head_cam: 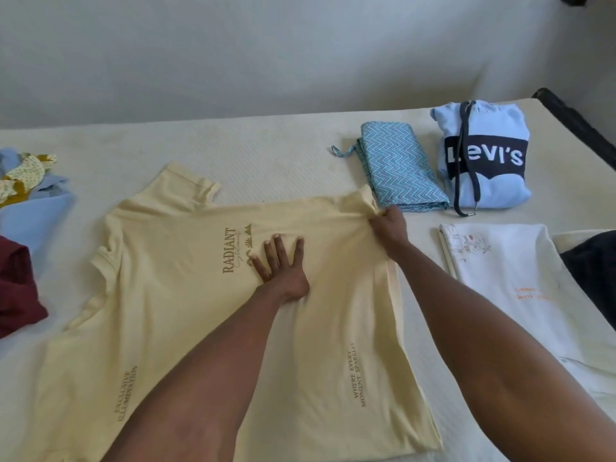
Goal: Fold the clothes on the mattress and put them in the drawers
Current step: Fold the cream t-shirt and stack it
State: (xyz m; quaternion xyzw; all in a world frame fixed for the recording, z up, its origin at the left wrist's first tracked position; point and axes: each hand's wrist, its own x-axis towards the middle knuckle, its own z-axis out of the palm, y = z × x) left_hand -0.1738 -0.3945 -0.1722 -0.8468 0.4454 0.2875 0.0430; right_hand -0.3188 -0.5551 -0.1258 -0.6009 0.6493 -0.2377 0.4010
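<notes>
Head view, shirt: the yellow T-shirt (pixel 186 295) lies flat on the mattress (pixel 266 151), print side up, in the middle and lower left of the frame.
Head view, long axis: it runs from the collar at the left of the frame to the hem at the right, so the shirt lies sideways before the person.
Head view, left hand: the left hand (pixel 281 266) is flat with spread fingers and presses the middle of the shirt, just right of the print.
Head view, right hand: the right hand (pixel 388 228) pinches a bunch of cloth at the far right edge of the shirt, right of centre in the frame.
Head view, nearer hand: the right hand is nearer to the free edge; the left one works as anchor, I think.
Head view, coming move: probably the pinched edge comes over toward the left hand.
Head view, folded things: a zigzag cloth (pixel 400 168), a blue hoodie (pixel 483 155) and a white shirt (pixel 510 278) lie at the right.
Head view, unfolded things: a pile (pixel 26 201) waits at the left edge.
Head view, drawers: not in view.
</notes>
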